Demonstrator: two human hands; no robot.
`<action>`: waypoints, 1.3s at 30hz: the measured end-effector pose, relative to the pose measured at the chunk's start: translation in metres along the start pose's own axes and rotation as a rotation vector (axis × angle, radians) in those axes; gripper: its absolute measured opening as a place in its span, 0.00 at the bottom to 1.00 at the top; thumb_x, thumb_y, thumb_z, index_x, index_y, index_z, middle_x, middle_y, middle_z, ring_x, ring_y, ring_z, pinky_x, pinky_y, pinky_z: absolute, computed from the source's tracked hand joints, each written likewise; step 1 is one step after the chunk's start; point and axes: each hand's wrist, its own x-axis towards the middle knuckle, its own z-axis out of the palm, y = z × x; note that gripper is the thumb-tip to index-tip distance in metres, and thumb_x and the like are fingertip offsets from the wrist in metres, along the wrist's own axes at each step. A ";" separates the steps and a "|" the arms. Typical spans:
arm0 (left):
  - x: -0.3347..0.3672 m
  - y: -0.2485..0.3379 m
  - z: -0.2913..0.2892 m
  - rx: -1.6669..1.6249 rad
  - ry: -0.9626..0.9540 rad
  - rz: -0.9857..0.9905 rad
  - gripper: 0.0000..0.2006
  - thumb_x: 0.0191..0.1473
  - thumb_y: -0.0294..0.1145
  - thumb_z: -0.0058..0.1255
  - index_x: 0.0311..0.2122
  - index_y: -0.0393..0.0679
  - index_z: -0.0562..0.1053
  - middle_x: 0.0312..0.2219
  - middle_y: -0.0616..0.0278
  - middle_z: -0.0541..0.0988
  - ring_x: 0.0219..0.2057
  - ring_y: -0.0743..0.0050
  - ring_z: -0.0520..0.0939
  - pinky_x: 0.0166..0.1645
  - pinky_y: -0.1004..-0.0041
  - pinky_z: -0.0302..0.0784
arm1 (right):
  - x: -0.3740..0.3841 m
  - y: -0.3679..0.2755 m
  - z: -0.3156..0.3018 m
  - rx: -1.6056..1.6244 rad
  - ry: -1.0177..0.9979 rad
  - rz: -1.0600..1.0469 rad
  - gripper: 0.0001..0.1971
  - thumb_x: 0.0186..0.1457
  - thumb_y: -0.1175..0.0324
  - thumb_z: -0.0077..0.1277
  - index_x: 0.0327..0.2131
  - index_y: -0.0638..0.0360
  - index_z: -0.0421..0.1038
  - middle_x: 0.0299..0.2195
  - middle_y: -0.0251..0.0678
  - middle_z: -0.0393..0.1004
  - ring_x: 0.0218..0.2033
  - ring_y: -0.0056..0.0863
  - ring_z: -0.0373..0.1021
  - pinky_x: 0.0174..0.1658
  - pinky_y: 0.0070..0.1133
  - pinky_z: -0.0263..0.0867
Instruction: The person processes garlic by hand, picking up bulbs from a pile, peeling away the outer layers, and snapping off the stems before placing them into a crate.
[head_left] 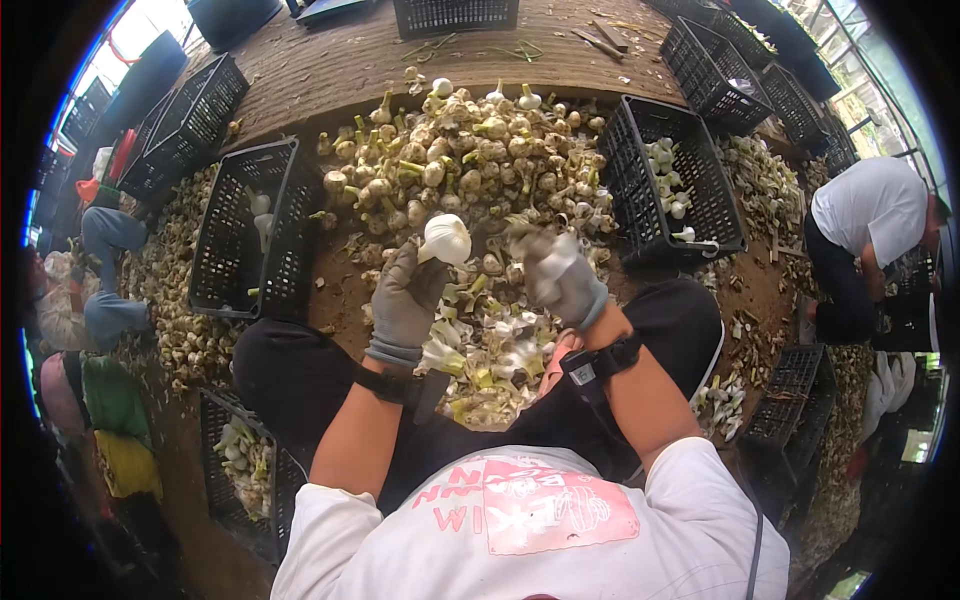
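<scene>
My left hand (403, 305), in a grey work glove, grips a cleaned white garlic bulb (446, 240) between thumb and fingers, held up over the heap. To its right is my gloved right hand (572, 288), fingers smeared by motion; whether they hold anything is unclear. Ahead of both hands lies a big pile of unpeeled garlic bulbs (470, 165), brownish with short cut stems. Loose garlic skins and stem pieces (490, 360) are heaped below my hands, between my legs. Dark bands circle both my wrists.
Black plastic crates flank the pile: a left crate (222, 290) with a few bulbs and a right crate (622, 180) with several. Another crate (285, 500) of garlic stands by my left knee. A co-worker (868, 215) bends at the right; another person's legs (112, 250) show at the left.
</scene>
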 end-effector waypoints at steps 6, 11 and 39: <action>-0.003 -0.003 -0.003 0.261 0.055 0.016 0.08 0.58 0.31 0.45 0.41 0.42 0.71 0.33 0.60 0.77 0.35 0.67 0.81 0.40 0.69 0.81 | -0.007 -0.018 0.041 -1.448 0.150 0.335 0.55 0.42 0.49 0.60 0.65 0.36 0.28 0.65 0.50 0.35 0.53 0.48 0.63 0.56 0.28 0.59; -0.019 -0.030 -0.003 0.661 -0.355 -0.079 0.10 0.56 0.28 0.49 0.43 0.40 0.69 0.37 0.60 0.75 0.37 0.72 0.79 0.44 0.71 0.79 | -0.001 0.012 0.042 -0.314 0.113 -0.114 0.29 0.52 0.76 0.54 0.57 0.53 0.59 0.47 0.36 0.70 0.43 0.23 0.68 0.45 0.18 0.66; 0.316 0.033 -0.033 2.348 0.397 -0.059 0.33 0.46 0.33 0.51 0.60 0.63 0.59 0.55 0.49 0.64 0.55 0.56 0.68 0.54 0.63 0.68 | 0.013 0.043 0.041 -0.926 -0.018 0.078 0.18 0.38 0.73 0.44 0.38 0.55 0.73 0.39 0.40 0.72 0.44 0.42 0.66 0.48 0.32 0.63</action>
